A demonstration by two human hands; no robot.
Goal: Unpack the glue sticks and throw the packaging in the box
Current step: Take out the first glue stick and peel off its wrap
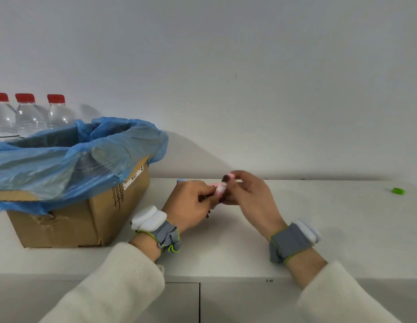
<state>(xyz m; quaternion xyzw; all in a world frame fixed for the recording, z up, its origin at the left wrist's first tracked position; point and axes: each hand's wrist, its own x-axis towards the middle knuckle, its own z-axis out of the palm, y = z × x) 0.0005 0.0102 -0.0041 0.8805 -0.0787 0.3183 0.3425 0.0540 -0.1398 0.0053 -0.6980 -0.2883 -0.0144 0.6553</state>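
A small pink and white glue stick (219,189) is held between both hands above the white counter (226,252). My left hand (191,203) grips its lower part. My right hand (248,194) pinches its upper end with the fingertips; whether clear packaging is still on it is too blurred to tell. A cardboard box (86,213) lined with a blue plastic bag (62,164) stands to the left of my hands, open at the top. A light blue object (180,180) peeks out just behind my left hand.
Three clear bottles with red caps (27,113) stand behind the box against the wall. A small green object (398,191) lies at the far right of the counter. The counter's front edge runs just below my wrists, with cabinet doors underneath.
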